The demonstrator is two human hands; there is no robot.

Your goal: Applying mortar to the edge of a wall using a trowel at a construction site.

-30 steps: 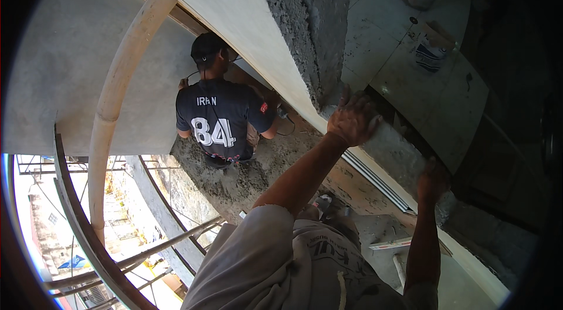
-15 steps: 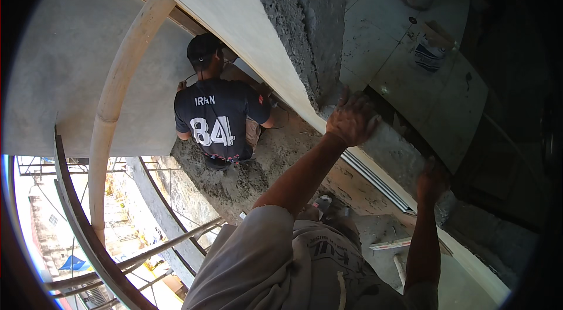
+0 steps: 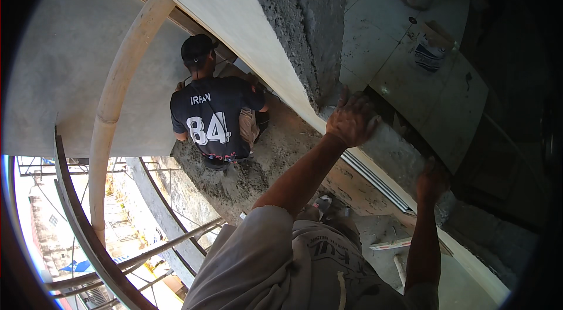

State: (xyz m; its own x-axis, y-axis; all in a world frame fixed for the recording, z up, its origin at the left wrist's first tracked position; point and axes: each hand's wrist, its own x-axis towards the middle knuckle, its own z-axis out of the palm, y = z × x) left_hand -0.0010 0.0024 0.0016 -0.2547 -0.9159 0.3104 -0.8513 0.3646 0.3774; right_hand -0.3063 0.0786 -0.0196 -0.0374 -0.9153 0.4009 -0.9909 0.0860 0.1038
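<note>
The rough grey concrete ledge (image 3: 390,146) runs below the coarse plastered column (image 3: 305,23); we press our left hand (image 3: 350,119) flat, fingers spread, on its top, while our right hand (image 3: 433,180) curls over its gritty edge lower down.

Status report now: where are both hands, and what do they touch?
Left hand flat on long grey ledge block, fingers spread. Right hand grips same block lower down. Rough cement pillar just above; co-worker crouches beyond, apart.
</note>
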